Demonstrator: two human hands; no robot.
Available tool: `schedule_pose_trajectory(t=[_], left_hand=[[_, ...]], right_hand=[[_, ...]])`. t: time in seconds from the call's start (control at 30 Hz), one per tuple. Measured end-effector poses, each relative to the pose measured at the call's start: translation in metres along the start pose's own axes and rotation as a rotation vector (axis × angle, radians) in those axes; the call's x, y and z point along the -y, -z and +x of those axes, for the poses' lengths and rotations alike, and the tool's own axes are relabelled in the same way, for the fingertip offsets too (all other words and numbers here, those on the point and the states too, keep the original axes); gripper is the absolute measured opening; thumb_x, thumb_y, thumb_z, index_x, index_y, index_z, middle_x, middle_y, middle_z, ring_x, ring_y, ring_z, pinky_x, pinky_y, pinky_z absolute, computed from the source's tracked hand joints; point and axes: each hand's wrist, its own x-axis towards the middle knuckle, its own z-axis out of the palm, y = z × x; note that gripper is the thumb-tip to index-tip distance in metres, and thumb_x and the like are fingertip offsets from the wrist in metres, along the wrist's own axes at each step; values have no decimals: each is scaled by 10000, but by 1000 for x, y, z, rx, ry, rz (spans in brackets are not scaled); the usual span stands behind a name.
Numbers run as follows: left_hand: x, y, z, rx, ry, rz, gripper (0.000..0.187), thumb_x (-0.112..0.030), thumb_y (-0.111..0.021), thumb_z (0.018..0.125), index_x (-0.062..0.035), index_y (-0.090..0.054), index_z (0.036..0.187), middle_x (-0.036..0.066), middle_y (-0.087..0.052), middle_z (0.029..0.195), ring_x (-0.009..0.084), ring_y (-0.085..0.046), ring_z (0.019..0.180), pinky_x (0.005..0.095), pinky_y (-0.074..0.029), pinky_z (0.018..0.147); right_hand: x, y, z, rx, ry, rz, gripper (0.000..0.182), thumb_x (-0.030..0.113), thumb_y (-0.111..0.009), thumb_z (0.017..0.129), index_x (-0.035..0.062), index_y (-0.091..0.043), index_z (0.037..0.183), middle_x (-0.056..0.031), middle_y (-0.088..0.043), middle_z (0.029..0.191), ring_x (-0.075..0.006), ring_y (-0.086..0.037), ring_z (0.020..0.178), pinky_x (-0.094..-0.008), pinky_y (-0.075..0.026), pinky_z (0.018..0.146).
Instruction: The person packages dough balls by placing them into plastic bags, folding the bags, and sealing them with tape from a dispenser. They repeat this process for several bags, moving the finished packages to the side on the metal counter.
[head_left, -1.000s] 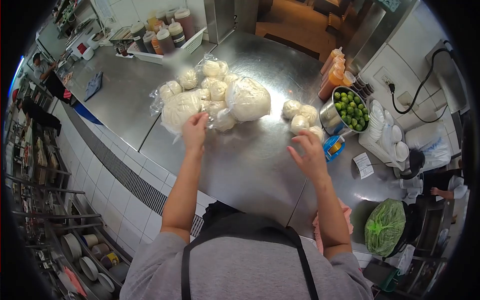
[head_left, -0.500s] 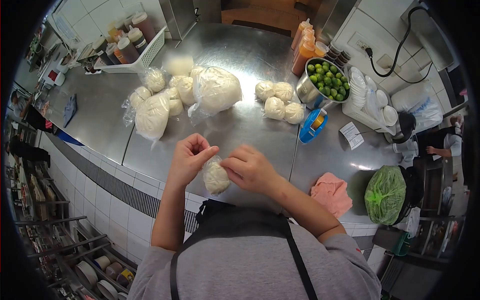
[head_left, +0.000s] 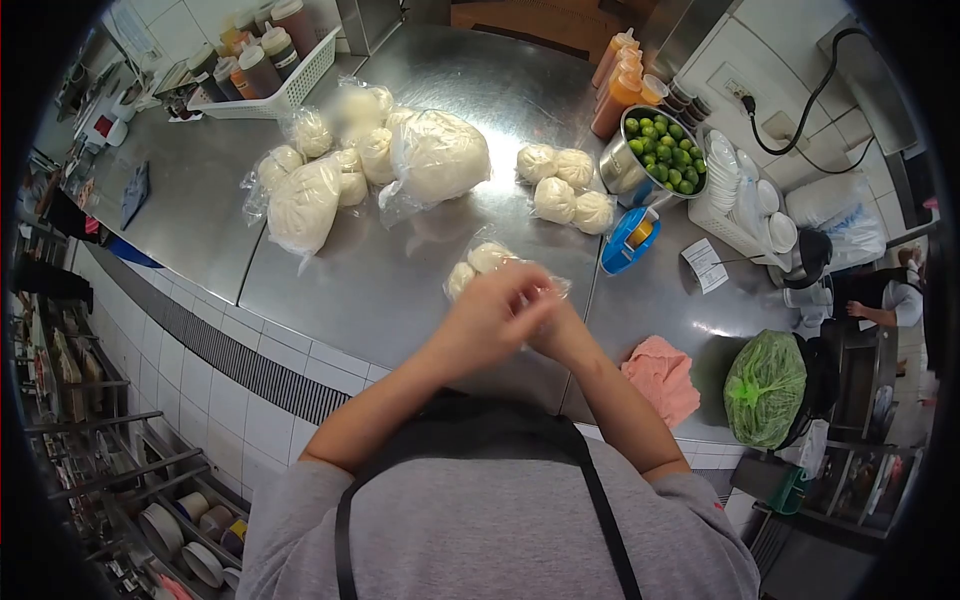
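Observation:
In front of me on the steel table lies a clear plastic bag of white dough balls [head_left: 487, 257], partly hidden by my hands. My left hand [head_left: 492, 315] reaches across its near side, fingers curled and blurred, thumb pointing right. Close against it is my right hand [head_left: 562, 332], its fingers mostly covered by the left. Whatever is between the fingers is hidden. Clear film shows just beyond both hands. Farther back are more bagged dough balls: a large bag [head_left: 440, 155], another bag [head_left: 305, 208] to its left, and a bag of several balls [head_left: 556, 190] on the right.
A steel pot of green limes [head_left: 622, 168] stands at the back right beside sauce bottles [head_left: 622, 95]. Near it are a blue tape dispenser [head_left: 628, 240] and a paper slip [head_left: 706, 265]. A pink cloth [head_left: 662, 380] and a green plastic bag [head_left: 765, 388] lie right. A bottle basket [head_left: 285, 95] stands back left.
Both hands have moved right and come together, the left now over the right. The bag between them, earlier hanging as a single bundle, now lies spread on the table beyond them.

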Motion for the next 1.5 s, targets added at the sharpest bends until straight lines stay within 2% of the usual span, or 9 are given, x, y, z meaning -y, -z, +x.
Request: schedule_pose_trajectory(t=[0.07,0.17,0.4,0.47,0.7,1.0,1.2,1.33,1.5], left_hand=[[52,6,0,-341,264,-239,238,-178,-597,850,22,-583,979,84,-618,874,127,-589,786,266,-473,677],[110,13,-5,-322,470,114,313,-220,-583,863,13,-575,1071,116,-593,1022,130,-570,904,265,-460,757],[104,-9,-4,23,379,-568,524,-207,-583,857,-43,-395,1318,91,-501,1225,182,-509,1077,278,-410,888],[93,-4,-9,79,452,-1160,646,-122,-644,791,-74,-340,1359,65,-463,1264,171,-488,1088,300,-413,901],[97,9,-15,156,360,-1106,790,-11,-672,721,-70,-257,1391,78,-389,1336,184,-421,1189,348,-377,971],[100,14,-14,-48,620,-986,534,-229,-672,797,-55,-456,1252,76,-596,1033,139,-616,781,240,-500,582],[91,8,9,-54,700,-595,425,-369,-554,874,-61,-530,1165,85,-633,880,134,-620,615,221,-497,518],[111,3,-13,-77,645,-696,455,-236,-625,830,-46,-485,1220,71,-624,871,125,-602,642,237,-500,559],[91,18,-35,-529,22,688,385,-96,-689,692,-9,-548,1039,103,-581,774,256,-584,661,312,-493,611]], right_hand=[[-7,13,-9,-56,-59,-183,417,138,-704,723,23,-554,1094,-167,-565,1058,-245,-593,852,-299,-497,660],[-38,10,-26,15,-650,414,601,195,-705,774,-58,-421,1239,-127,-563,1082,-161,-567,861,-270,-502,668],[-53,-14,-24,-183,-564,758,633,141,-668,804,59,-332,1334,-83,-561,1022,-134,-553,828,-258,-488,653],[-34,-8,-17,-301,-705,884,586,105,-650,809,91,-335,1304,-75,-556,1023,-138,-552,818,-275,-489,663],[-25,19,-11,-32,-632,831,565,76,-642,791,69,-373,1288,-69,-557,1053,-137,-557,860,-273,-471,726],[-21,45,-27,131,-531,376,560,90,-713,728,-16,-468,1220,-96,-552,1111,-161,-527,1010,-276,-448,830],[-36,32,-40,-14,-543,635,628,125,-757,689,33,-470,1240,-84,-546,1144,-148,-523,1025,-278,-449,832],[-52,25,-52,27,-178,87,628,148,-761,660,64,-488,1220,-113,-532,1185,-233,-521,1058,-330,-433,881],[-34,12,-52,57,22,-340,697,136,-799,577,93,-507,1208,-123,-505,1179,-318,-491,1083,-378,-442,882]])
